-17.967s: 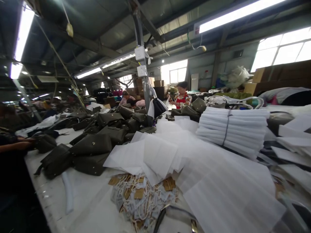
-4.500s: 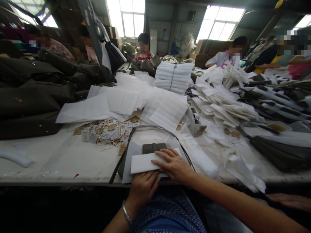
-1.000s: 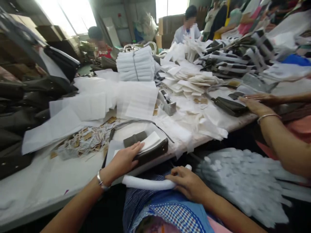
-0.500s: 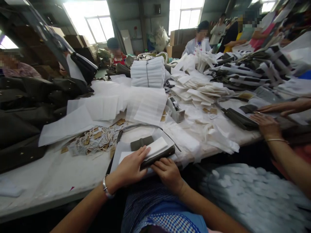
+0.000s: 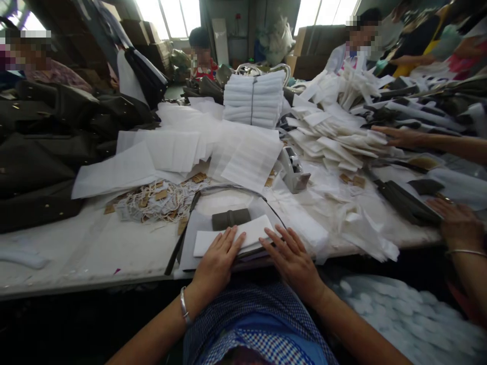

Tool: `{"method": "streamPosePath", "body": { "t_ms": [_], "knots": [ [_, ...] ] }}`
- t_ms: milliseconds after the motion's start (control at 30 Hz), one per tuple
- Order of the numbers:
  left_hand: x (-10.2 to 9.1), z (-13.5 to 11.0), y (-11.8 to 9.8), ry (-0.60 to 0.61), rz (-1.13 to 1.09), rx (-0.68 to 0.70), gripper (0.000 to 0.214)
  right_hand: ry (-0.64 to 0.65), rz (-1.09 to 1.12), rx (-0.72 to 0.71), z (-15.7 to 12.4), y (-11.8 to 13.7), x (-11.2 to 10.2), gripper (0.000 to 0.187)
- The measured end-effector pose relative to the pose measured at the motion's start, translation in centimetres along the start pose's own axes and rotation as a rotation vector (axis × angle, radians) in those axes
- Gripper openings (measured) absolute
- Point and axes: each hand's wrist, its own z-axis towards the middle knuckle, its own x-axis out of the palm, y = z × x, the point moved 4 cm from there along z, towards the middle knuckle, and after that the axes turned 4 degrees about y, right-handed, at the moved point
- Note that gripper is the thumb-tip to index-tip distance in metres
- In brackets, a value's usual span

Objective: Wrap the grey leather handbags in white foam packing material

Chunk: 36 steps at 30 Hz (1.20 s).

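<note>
In front of me at the table's edge lies a dark olive handbag (image 5: 230,219), its thin strap (image 5: 236,187) looped out behind it. White foam sheeting (image 5: 205,242) is spread over the bag's near part, folded in a strip. My left hand (image 5: 218,253) rests on this sheeting with its fingers stretched out. My right hand (image 5: 292,253) lies on the right end of the strip, fingers spread. Both palms face down, and the bag's near edge is partly hidden under them.
Tags with strings (image 5: 155,203) lie in a heap left of the bag. Behind are loose foam sheets (image 5: 163,149), a tied foam stack (image 5: 251,99) and a tape dispenser (image 5: 294,170). Dark bags (image 5: 38,167) are piled at left. A co-worker's hands (image 5: 456,218) work at right.
My right hand has moved from the bag's near edge up onto the foam strip and spread its fingers. The co-worker's one hand now reaches toward the foam pile. My view has shifted.
</note>
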Motion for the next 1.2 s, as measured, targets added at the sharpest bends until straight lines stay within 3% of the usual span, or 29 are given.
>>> {"method": "streamPosePath", "body": {
  "t_ms": [133, 367, 567, 633, 733, 800, 867, 967, 1033, 1200],
  "knots": [
    [0.2, -0.1, -0.3, -0.025, 0.05, -0.015, 0.075, 0.08, 0.048, -0.092, 1.4, -1.8, 0.5, 0.058],
    [0.5, 0.1, -2.4, -0.062, 0.187, -0.116, 0.072, -0.069, 0.097, -0.029, 0.1, -2.4, 3.0, 0.051],
    [1.5, 0.0, -3.1, -0.129, 0.23, -0.117, 0.058, -0.085, 0.136, -0.027, 0.3, -1.7, 1.6, 0.048],
    [1.8, -0.1, -2.9, -0.152, 0.228, -0.11, 0.06, -0.164, 0.215, 0.077, -0.5, -1.5, 0.8, 0.044],
    [1.8, -0.4, -2.7, -0.175, 0.229, -0.099, 0.062, -0.294, 0.41, 0.478, -3.1, -1.8, 0.9, 0.039],
    [1.8, -0.4, -2.6, -0.183, 0.231, -0.09, 0.064, -0.299, 0.658, 0.77, -4.9, -1.9, 2.1, 0.051],
    [1.8, -0.4, -2.6, -0.183, 0.236, -0.083, 0.064, -0.271, 0.964, 0.944, -5.7, -1.7, 3.6, 0.072],
    [1.9, -0.5, -2.6, -0.196, 0.248, -0.074, 0.064, -0.251, 1.266, 1.058, -4.9, -1.6, 4.2, 0.098],
    [1.8, -0.7, -2.5, -0.234, 0.244, -0.066, 0.064, -0.252, 1.374, 1.104, -3.8, -1.7, 3.4, 0.1],
    [1.0, -1.4, -1.9, -0.36, 0.173, -0.067, 0.068, -0.146, 1.64, 0.96, -0.3, -0.5, 1.2, 0.052]
  ]
}}
